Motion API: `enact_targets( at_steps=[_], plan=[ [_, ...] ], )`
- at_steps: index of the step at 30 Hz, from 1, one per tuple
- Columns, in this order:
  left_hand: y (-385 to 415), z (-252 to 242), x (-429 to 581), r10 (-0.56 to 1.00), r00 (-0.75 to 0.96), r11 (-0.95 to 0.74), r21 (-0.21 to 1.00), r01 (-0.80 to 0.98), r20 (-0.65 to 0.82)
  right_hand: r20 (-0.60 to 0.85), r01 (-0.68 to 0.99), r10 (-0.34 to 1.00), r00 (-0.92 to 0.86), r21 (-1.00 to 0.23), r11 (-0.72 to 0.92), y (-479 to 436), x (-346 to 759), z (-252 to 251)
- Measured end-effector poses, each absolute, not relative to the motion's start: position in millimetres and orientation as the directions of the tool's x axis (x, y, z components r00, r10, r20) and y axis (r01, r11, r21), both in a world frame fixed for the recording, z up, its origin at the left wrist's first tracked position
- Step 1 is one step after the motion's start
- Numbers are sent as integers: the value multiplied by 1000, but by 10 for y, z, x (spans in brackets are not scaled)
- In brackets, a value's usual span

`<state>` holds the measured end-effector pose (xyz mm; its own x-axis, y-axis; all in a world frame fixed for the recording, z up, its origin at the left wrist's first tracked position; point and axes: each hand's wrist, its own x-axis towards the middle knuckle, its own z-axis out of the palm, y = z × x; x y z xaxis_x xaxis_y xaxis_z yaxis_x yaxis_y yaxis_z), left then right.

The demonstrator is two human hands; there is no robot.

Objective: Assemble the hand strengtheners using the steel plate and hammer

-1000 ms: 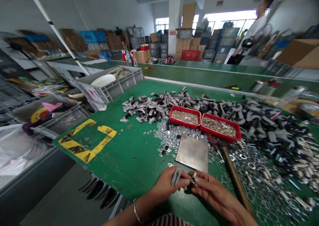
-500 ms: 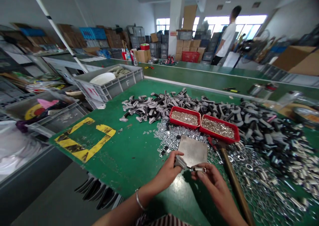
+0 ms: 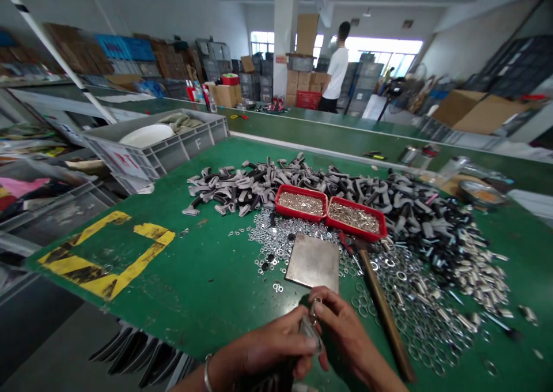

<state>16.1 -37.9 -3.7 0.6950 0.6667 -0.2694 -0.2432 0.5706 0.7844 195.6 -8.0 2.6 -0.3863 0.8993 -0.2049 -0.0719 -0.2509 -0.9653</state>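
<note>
My left hand [image 3: 283, 343] is closed around a grey plastic handle [image 3: 310, 333], which is tilted near the front edge of the green table. At the handle's upper end, the fingers of my right hand [image 3: 341, 325] pinch a small metal spring [image 3: 317, 303]. It is seen nearly end-on, so it looks like a ring, and the fingers partly hide it. Just beyond my hands lies a flat square metal plate [image 3: 313, 262]. To the right of my right hand rests a hammer with a wooden handle [image 3: 386, 314].
Two red trays [image 3: 356, 219] of small metal parts stand behind the plate. Grey and black handles [image 3: 242, 187] are heaped behind them. Loose washers [image 3: 276, 236] and large rings [image 3: 415, 317] cover the table. A grey crate [image 3: 185, 141] stands at left; a person [image 3: 337, 72] is beyond.
Both hands have drawn closer to my body, and the handle and spring have turned more upright. My view has shifted right. The person in the background appears further left.
</note>
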Motion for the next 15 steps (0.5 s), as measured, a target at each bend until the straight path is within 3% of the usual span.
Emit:
enact_targets(
  at_steps=[2, 4, 6, 8, 9, 12, 14, 15],
  plan=[
    [-353, -25, 164, 759, 575, 553, 770, -320, -306, -170, 100, 919, -356, -985, -143, -38, 2131, 3],
    [-258, -10, 171, 878, 348, 456, 794, -402, -328, -30, 442, 968, -248, -893, 86, 54, 2388, -45],
    [-120, 27, 169, 945, 156, 328, 839, -434, -289, 134, 766, 973, -190, -599, 232, 178, 2660, -111],
    [21, 79, 171, 959, 149, 278, 891, -360, -239, 202, 897, 959, -201, -356, 263, 305, 2868, -170],
    [80, 103, 180, 959, 176, 267, 920, -287, -224, 209, 913, 954, -215, -304, 272, 362, 2930, -188],
    [173, 147, 245, 979, 120, 175, 983, -53, -167, 207, 896, 942, -263, -310, 319, 463, 2941, -160],
    [172, 156, 305, 996, 6, 91, 995, 44, -91, 205, 835, 945, -256, -446, 323, 449, 2829, -72],
    [161, 158, 332, 998, -27, 58, 996, 72, -56, 174, 764, 959, -224, -580, 284, 415, 2749, -15]
  ],
)
